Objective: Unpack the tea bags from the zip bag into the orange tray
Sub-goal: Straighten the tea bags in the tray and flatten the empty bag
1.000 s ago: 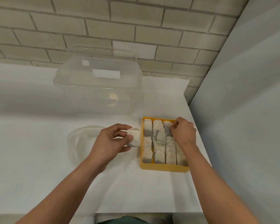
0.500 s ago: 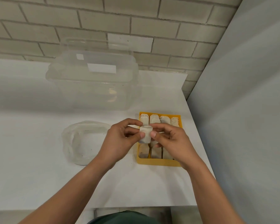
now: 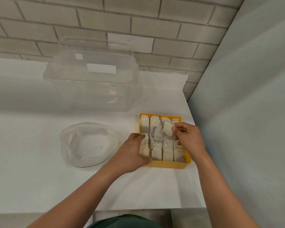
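The orange tray sits on the white table near its right edge, filled with several pale tea bags in rows. My right hand pinches one tea bag over the tray's middle. My left hand rests at the tray's left side, its fingers curled on a tea bag in the left row. The clear zip bag lies open and slack on the table left of the tray, with only dark crumbs visible inside.
A large clear plastic box with a lid stands behind the zip bag and tray, near the brick wall. A grey wall panel runs close along the table's right edge. The table's front edge lies near my body.
Both hands held one tea bag above the tray's front. Now the right hand has carried a tea bag over the tray's middle and the left hand has dropped to the left row.
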{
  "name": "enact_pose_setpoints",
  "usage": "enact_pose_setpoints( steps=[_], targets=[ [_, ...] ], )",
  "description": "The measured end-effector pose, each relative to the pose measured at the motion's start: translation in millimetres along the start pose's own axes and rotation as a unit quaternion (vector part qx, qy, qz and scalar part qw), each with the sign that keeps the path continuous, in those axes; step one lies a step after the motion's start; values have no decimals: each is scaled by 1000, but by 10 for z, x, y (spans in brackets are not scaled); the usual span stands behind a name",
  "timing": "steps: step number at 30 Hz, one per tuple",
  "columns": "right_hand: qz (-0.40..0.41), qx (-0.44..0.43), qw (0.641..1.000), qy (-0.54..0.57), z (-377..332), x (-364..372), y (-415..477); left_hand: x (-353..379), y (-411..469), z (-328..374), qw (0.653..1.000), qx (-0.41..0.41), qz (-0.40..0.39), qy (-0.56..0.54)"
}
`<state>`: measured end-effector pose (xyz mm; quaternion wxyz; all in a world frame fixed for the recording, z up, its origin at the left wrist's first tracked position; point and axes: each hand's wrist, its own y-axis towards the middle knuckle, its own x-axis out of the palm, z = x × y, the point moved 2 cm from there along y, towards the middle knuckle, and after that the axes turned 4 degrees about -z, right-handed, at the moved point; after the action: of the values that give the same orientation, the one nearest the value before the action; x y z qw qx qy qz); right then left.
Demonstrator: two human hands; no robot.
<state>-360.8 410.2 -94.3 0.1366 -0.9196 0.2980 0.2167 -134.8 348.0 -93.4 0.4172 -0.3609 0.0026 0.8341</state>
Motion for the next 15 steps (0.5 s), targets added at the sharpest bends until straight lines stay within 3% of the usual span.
enact_pose_setpoints(
  steps=[6,11,15],
  targets=[
    [-35,76,996,4,120,25,187,71,19,-23,999,0,12,43],
    [27,-4,974,-226,143,131,224,95,16,-36,999,0,24,43],
    [38,-32,952,-303,86,183,182,89,8,-31,999,-2,31,34]
  ],
)
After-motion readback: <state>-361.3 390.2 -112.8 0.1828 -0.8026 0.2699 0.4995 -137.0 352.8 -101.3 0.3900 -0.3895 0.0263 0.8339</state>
